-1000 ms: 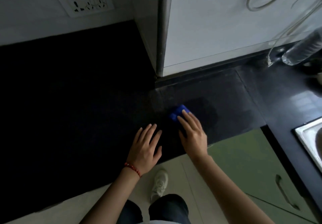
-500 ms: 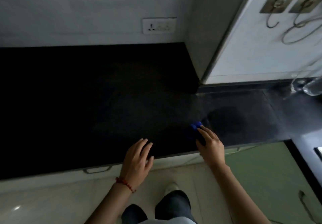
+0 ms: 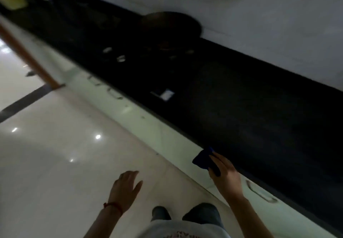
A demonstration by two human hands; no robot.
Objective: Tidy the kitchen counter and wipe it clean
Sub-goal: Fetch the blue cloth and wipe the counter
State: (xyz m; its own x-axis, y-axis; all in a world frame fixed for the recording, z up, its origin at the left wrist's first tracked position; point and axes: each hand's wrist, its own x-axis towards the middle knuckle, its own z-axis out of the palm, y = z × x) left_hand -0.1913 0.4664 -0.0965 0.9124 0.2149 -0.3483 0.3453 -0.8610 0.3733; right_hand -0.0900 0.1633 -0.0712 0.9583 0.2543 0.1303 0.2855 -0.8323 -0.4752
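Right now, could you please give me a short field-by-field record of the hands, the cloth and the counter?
right hand: holds the blue cloth at the counter's front edge
left hand: fingers spread, off the counter, above the floor, holding nothing
counter: black, running along the white wall
on counter: dark round pan farther along; small white item near the front edge
image quality: motion-blurred and dim

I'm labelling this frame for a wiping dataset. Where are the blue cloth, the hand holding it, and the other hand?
blue cloth (image 3: 202, 159): head view, its exposed part left of the fingers.
right hand (image 3: 225, 175): head view, back of hand.
left hand (image 3: 124, 188): head view, back of hand.
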